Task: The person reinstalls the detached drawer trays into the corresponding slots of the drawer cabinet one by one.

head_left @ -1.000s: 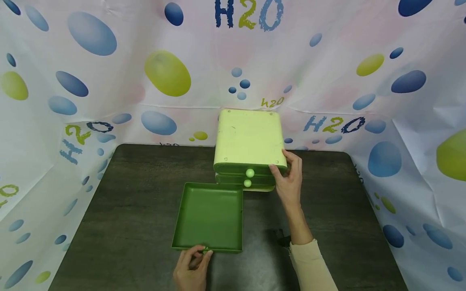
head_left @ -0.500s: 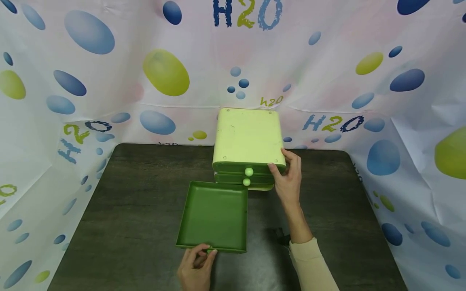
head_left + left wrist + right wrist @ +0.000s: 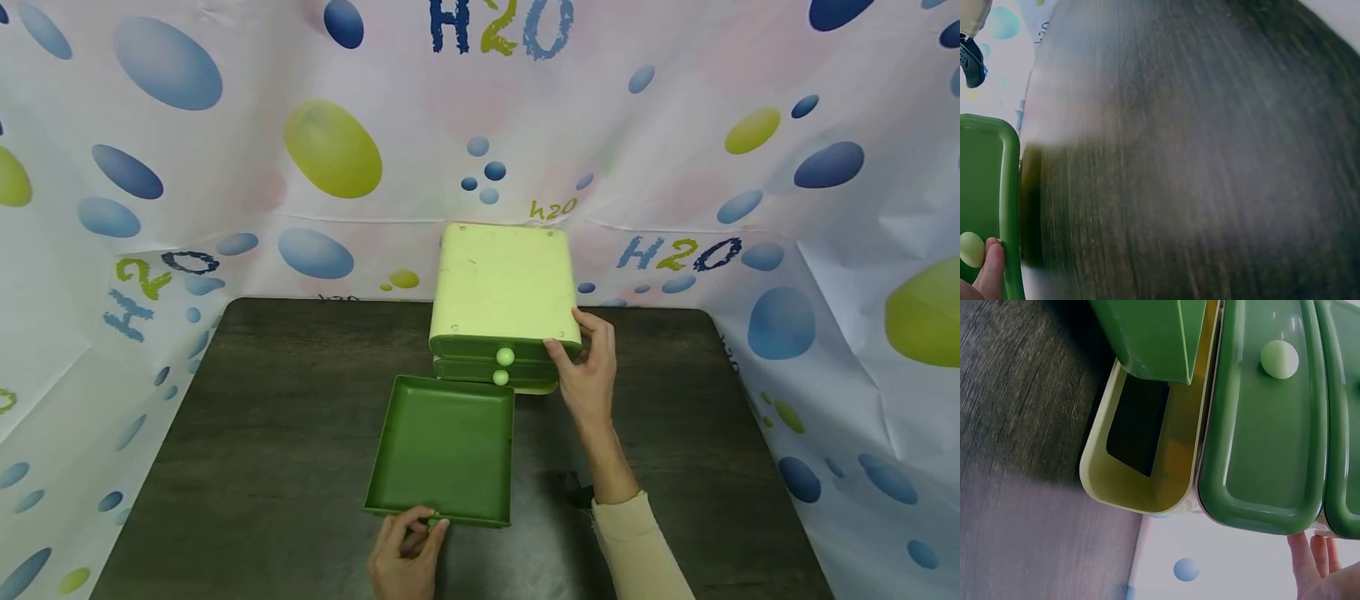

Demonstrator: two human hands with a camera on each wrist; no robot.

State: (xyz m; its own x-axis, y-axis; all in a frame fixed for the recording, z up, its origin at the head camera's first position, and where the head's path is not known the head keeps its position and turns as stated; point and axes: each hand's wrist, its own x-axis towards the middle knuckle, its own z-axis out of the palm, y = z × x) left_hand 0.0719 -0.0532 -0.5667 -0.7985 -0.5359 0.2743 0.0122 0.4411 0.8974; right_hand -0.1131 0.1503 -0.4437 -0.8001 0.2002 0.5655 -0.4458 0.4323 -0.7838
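A light-green mini drawer cabinet with dark-green fronts stands near the back of the table. My right hand holds its front right corner, the thumb on the front and fingers along the side. In front of the cabinet is a pulled-out green drawer with nothing in it. My left hand pinches it at the knob on its near side. In the right wrist view, the drawer's far corner overlaps the mouth of the cabinet's lowest slot. Two upper drawers sit shut, each with a pale round knob.
The table is dark wood-grained. Behind and at both sides hangs a white sheet with blue and lime spots. A small dark object shows beside my right sleeve.
My left hand has shifted the drawer to the right, closer in line with the cabinet. The right hand keeps its hold on the cabinet. The head view has turned slightly.
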